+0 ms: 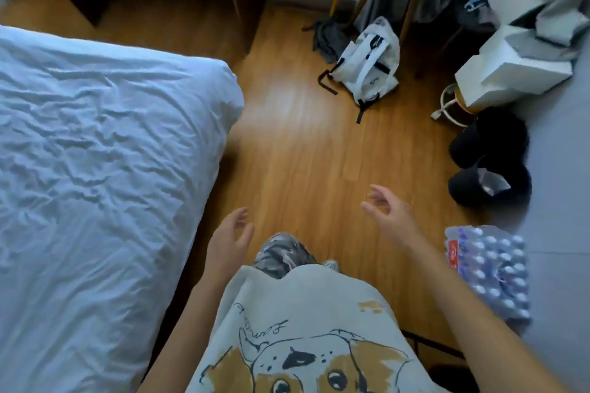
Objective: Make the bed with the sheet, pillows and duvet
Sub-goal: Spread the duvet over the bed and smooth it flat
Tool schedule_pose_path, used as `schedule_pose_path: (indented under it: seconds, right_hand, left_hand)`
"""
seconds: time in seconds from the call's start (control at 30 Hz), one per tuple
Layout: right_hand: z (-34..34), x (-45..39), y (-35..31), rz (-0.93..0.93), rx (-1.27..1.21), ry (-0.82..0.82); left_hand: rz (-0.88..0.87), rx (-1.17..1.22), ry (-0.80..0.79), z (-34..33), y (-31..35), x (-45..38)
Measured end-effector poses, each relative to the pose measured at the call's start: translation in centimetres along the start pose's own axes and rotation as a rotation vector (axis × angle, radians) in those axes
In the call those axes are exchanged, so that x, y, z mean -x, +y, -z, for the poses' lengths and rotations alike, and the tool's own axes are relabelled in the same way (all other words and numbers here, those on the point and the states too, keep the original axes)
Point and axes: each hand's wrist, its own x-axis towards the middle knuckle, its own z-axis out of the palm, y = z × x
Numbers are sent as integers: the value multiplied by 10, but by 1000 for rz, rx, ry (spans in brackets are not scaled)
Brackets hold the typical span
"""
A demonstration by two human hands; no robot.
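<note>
To my left the bed (105,150) wears its wrinkled pale-blue sheet (79,112), beside a wood floor (303,143). My left hand (228,241) and right hand (391,217) hang apart, fingers loose, holding nothing. Beyond them lies a white backpack (368,62); further right, black slippers (490,158) and packed bottles (490,268).

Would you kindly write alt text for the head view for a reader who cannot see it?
A person stands on a wooden floor with both hands empty, left hand and right hand open, beside a bed covered by a wrinkled light-blue sheet. A white backpack lies ahead.
</note>
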Motion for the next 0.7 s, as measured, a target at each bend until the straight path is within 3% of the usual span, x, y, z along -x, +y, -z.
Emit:
schedule_pose_path:
  seconds: [0.3,0.5,0.7]
  right_hand:
    - [34,-222,-93,61,79,-62]
    - [65,-352,-199,91,7,-20]
    - [77,-479,-290,136,26,-115]
  left_hand:
    - [78,115,21,9,63,-225]
    - [7,135,-7,59,140,-396]
    - [-16,177,29,119,198,-534]
